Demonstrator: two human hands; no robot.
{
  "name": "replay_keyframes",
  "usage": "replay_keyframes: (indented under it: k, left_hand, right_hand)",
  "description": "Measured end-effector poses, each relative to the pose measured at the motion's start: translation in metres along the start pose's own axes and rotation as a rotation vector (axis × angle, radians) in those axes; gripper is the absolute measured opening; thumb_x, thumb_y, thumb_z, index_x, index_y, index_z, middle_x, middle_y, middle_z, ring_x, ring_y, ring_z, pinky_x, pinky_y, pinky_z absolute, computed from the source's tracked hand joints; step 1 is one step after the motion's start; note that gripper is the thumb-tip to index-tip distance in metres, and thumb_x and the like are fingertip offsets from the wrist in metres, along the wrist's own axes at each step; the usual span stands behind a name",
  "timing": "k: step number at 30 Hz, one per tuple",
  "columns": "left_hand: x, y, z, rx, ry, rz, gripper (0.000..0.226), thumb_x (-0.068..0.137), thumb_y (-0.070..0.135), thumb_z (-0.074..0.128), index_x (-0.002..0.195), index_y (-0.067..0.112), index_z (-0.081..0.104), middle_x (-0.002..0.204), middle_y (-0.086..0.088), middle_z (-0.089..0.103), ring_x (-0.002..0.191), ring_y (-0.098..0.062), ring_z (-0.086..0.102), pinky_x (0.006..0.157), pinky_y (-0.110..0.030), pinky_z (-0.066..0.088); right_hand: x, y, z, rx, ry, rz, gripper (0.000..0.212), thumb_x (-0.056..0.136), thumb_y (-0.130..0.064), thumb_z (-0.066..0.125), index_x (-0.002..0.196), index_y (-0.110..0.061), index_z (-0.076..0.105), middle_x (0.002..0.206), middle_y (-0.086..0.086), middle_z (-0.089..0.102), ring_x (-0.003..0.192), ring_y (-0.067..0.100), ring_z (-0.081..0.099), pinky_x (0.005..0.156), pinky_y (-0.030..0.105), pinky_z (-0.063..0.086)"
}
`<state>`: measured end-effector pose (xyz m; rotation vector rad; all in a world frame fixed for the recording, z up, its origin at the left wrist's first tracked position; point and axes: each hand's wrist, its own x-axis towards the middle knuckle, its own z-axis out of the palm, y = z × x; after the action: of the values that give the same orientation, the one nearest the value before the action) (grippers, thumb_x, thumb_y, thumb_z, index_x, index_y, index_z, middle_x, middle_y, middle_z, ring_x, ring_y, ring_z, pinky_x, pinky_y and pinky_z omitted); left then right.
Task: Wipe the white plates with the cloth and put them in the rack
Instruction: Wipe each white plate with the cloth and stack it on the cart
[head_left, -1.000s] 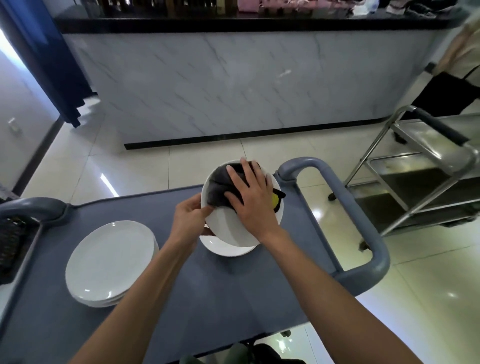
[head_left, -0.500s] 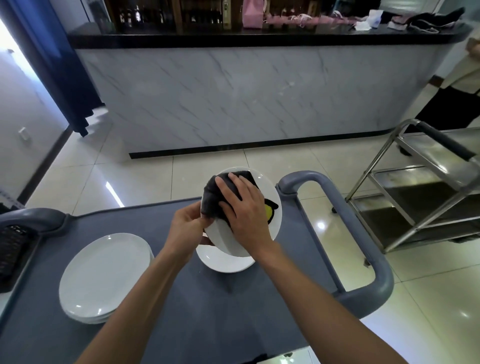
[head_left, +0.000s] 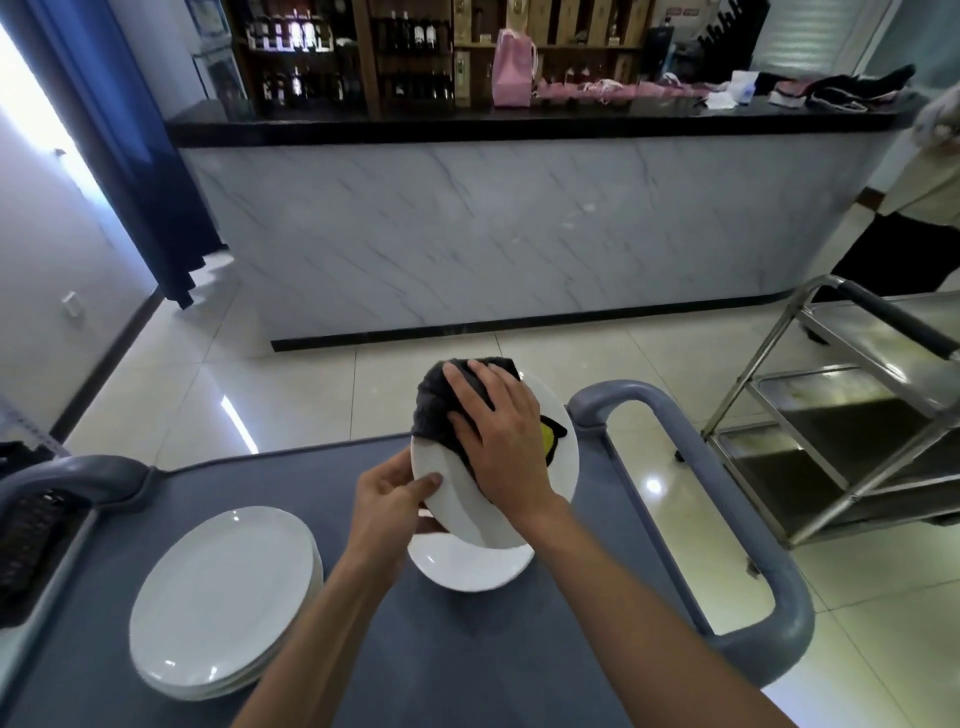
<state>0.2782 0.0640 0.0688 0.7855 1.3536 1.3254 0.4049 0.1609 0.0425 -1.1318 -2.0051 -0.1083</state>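
Above the matte blue-grey cart top (head_left: 467, 660), held tilted: a round, glossy white plate (head_left: 558, 447), rim pinched by the left hand (head_left: 387, 501), thumb curled over the near-left edge and fingers behind. Pressed flat against the plate's upper face by the right hand (head_left: 501, 441), fingers spread and nearly straight: a dark grey, nubbly terry cloth (head_left: 436, 405), with a bright yellow patch edged in black peeking out just right of the palm. Directly beneath the held plate, resting on the cart top: a second smooth white plate (head_left: 467, 566). Left of that plate, near the cart's front-left part: a neat stack of oval white plates (head_left: 223, 597), glazed and catching small highlights. At the cart's right end: a rounded, tubular grey plastic handle (head_left: 727, 499); at its left end, part of a dark ribbed rack (head_left: 23, 540), contents unclear. Right of the cart, apart from it: a brushed stainless-steel trolley (head_left: 852, 415) with shelves and a black grip. Beyond the cart, across shiny cream floor tiles: a white marble-veined counter (head_left: 519, 228) with a black top; on it a pink gift bag (head_left: 511, 67). Labels on shelved bottles behind too small to read.
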Motion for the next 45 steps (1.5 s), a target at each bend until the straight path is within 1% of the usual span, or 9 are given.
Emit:
replay_keyframes:
  k: [4, 9, 14, 18, 25, 31, 36, 41, 45]
  left_hand:
    - [0.0, 0.0, -0.002, -0.039, 0.025, -0.015, 0.034, 0.093, -0.009, 0.058, 0.105, 0.018, 0.075, 0.095, -0.008, 0.078, 0.079, -0.029, 0.074, 0.059, -0.041, 0.06]
    - [0.001, -0.003, -0.011, -0.067, 0.085, -0.017, 0.032, 0.091, -0.007, 0.059, 0.11, 0.012, 0.075, 0.098, -0.013, 0.077, 0.084, -0.035, 0.071, 0.06, -0.04, 0.059]
    - [0.0, 0.003, -0.012, -0.107, 0.125, -0.012, 0.031, 0.092, -0.007, 0.058, 0.104, 0.014, 0.076, 0.095, -0.013, 0.077, 0.084, -0.036, 0.071, 0.062, -0.047, 0.061]
    - [-0.001, 0.006, -0.011, -0.147, 0.178, -0.007, 0.03, 0.093, -0.008, 0.056, 0.108, 0.011, 0.074, 0.097, -0.014, 0.076, 0.084, -0.035, 0.07, 0.057, -0.039, 0.06]
    - [-0.001, 0.01, -0.008, -0.213, 0.274, 0.029, 0.028, 0.097, -0.004, 0.054, 0.093, 0.017, 0.072, 0.088, -0.009, 0.073, 0.079, -0.03, 0.068, 0.055, -0.035, 0.06]
    - [0.005, 0.006, -0.005, -0.233, 0.331, 0.021, 0.024, 0.101, 0.005, 0.052, 0.098, 0.017, 0.072, 0.092, -0.01, 0.075, 0.082, -0.03, 0.072, 0.059, -0.039, 0.062]
    - [0.005, -0.002, -0.005, -0.197, 0.351, 0.021, 0.025, 0.102, 0.007, 0.053, 0.098, 0.019, 0.074, 0.091, -0.007, 0.077, 0.081, -0.02, 0.073, 0.067, -0.04, 0.062]
    - [0.004, -0.003, -0.011, -0.156, 0.329, 0.04, 0.023, 0.102, 0.007, 0.052, 0.095, 0.016, 0.073, 0.083, -0.009, 0.074, 0.071, -0.023, 0.07, 0.058, -0.039, 0.062]
    - [0.001, -0.005, -0.015, -0.116, 0.289, 0.044, 0.021, 0.101, 0.007, 0.055, 0.098, 0.016, 0.073, 0.087, -0.008, 0.076, 0.075, -0.025, 0.073, 0.057, -0.036, 0.06]
  right_hand:
    - [0.007, 0.003, -0.001, -0.011, -0.013, 0.022, 0.046, 0.105, -0.034, 0.045, 0.15, -0.025, 0.046, 0.145, 0.007, 0.053, 0.135, 0.03, 0.047, 0.109, 0.051, 0.038]
    - [0.011, 0.013, -0.003, -0.048, -0.015, 0.092, 0.047, 0.104, -0.034, 0.047, 0.15, -0.028, 0.043, 0.142, 0.006, 0.055, 0.133, 0.027, 0.048, 0.11, 0.049, 0.04]
    - [0.003, 0.021, -0.008, -0.021, -0.072, 0.15, 0.049, 0.104, -0.031, 0.051, 0.152, -0.027, 0.041, 0.149, 0.007, 0.048, 0.136, 0.027, 0.043, 0.111, 0.046, 0.039]
    - [-0.011, 0.016, -0.009, -0.009, -0.085, 0.164, 0.051, 0.102, -0.027, 0.052, 0.152, -0.025, 0.041, 0.149, 0.006, 0.049, 0.136, 0.027, 0.044, 0.112, 0.045, 0.037]
    - [-0.039, 0.0, -0.005, 0.032, -0.185, 0.226, 0.055, 0.103, -0.028, 0.051, 0.155, -0.027, 0.036, 0.152, 0.006, 0.047, 0.137, 0.028, 0.045, 0.111, 0.045, 0.041]
    - [-0.064, -0.035, 0.002, 0.083, -0.122, 0.245, 0.055, 0.099, -0.022, 0.057, 0.153, -0.024, 0.043, 0.148, 0.006, 0.052, 0.134, 0.026, 0.047, 0.111, 0.043, 0.043]
    - [-0.08, -0.052, 0.006, 0.096, -0.077, 0.179, 0.049, 0.1, -0.025, 0.047, 0.149, -0.022, 0.048, 0.147, 0.006, 0.053, 0.132, 0.024, 0.05, 0.109, 0.042, 0.044]
    - [-0.065, -0.049, 0.013, 0.003, -0.076, 0.151, 0.051, 0.099, -0.02, 0.043, 0.15, -0.023, 0.044, 0.15, 0.006, 0.05, 0.132, 0.025, 0.05, 0.106, 0.044, 0.044]
    - [-0.045, -0.039, 0.01, 0.024, -0.072, 0.181, 0.05, 0.102, -0.02, 0.043, 0.152, -0.024, 0.041, 0.152, 0.005, 0.047, 0.136, 0.025, 0.045, 0.108, 0.047, 0.043]
